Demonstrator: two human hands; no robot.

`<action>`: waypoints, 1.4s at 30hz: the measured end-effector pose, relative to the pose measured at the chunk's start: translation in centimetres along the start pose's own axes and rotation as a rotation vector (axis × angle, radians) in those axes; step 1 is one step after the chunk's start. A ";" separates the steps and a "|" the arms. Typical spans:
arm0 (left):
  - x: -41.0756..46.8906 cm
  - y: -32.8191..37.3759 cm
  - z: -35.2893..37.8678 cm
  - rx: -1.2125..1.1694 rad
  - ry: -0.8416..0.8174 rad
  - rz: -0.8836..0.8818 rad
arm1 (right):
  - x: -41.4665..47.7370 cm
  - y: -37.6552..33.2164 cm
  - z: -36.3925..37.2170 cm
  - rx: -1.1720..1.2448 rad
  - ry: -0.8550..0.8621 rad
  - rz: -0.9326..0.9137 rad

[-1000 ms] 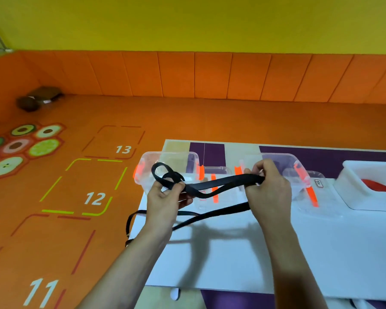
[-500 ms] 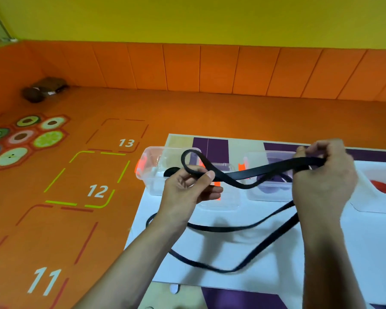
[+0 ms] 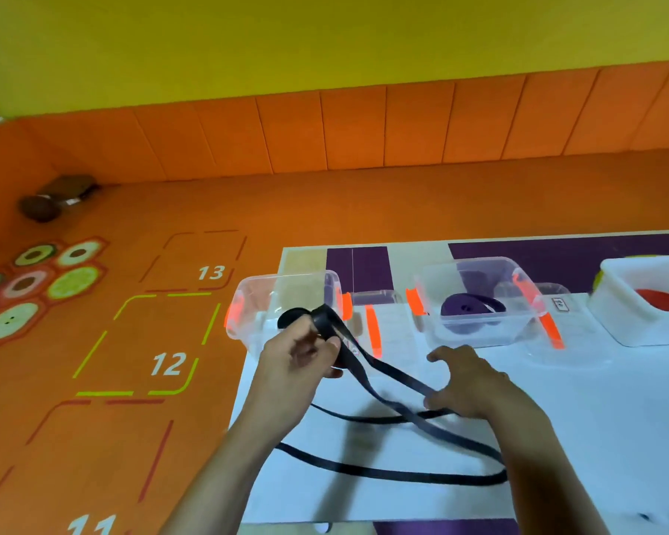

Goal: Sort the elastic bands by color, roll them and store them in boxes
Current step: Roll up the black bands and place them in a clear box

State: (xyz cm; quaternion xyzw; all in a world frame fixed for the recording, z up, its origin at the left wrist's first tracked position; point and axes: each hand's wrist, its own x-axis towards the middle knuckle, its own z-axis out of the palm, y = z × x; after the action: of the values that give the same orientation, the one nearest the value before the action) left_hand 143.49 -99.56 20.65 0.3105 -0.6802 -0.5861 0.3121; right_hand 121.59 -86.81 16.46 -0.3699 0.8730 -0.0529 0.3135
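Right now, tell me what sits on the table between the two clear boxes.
In the head view, a clear lid with an orange clip lies flat on the table between the left box and the right box holding the purple roll.

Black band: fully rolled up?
No: left hand grips a small coil, the rest of the black band trails loose over the white table.

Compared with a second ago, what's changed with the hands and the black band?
The right hand has dropped from in front of the clear boxes to the table, now lying over the black band; whether it grips is unclear. The left hand still pinches the band's end by the left box. The boxes and the purple roll stayed put.
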 end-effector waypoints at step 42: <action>-0.9 3.9 -4.0 0.245 0.127 0.130 | -4.0 -9.9 2.5 0.977 -0.169 -0.663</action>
State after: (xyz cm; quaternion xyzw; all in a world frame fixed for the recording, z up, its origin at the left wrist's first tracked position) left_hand 147.01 -100.77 24.95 0.3382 -0.7441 -0.4565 0.3515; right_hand 131.25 -90.91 19.77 -0.4387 0.5574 -0.5137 0.4826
